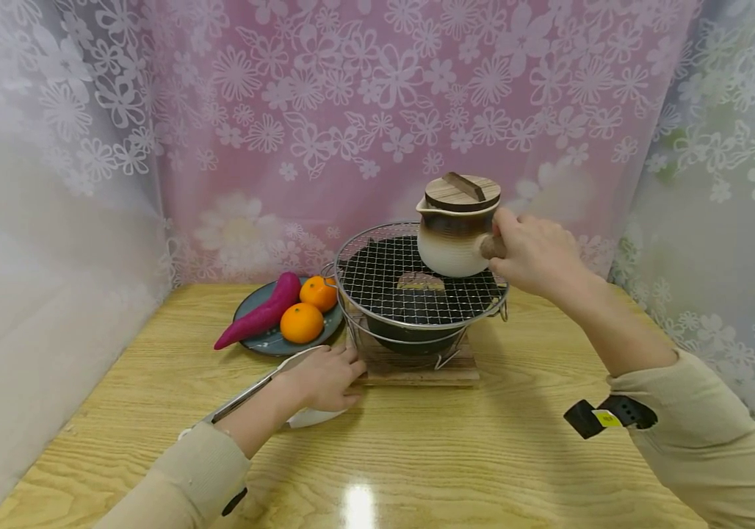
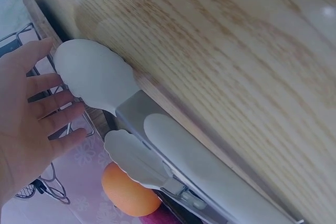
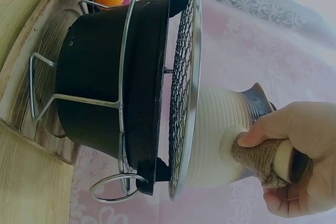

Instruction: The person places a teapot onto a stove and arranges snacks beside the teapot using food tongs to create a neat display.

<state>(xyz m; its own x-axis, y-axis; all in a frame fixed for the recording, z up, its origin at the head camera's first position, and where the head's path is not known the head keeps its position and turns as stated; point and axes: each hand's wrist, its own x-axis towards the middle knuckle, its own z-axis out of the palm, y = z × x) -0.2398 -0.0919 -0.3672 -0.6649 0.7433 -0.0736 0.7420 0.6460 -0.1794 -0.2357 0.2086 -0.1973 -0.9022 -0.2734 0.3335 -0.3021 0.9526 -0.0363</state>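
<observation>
My right hand (image 1: 539, 253) grips the twine-wrapped side handle (image 3: 257, 156) of a brown and cream ceramic teapot (image 1: 453, 242) with a wooden lid (image 1: 463, 192). The pot is at the right part of a round wire mesh (image 1: 377, 294) over a black stove (image 3: 100, 82); whether it bears fully on the mesh I cannot tell. My left hand (image 1: 324, 378) has its fingers extended at the left front corner of the wooden board (image 1: 417, 371) under the stove. Kitchen tongs (image 2: 194, 156) with pale scalloped heads lie beneath that hand and wrist, not held.
Left of the stove, a dark blue plate (image 1: 272, 343) carries a purple sweet potato (image 1: 275, 305) and two oranges (image 1: 302, 323). The mesh stand has wire loops (image 1: 503, 312) sticking out at its sides. Floral curtains (image 1: 351, 110) enclose the wooden table (image 1: 450, 455) at the back and sides.
</observation>
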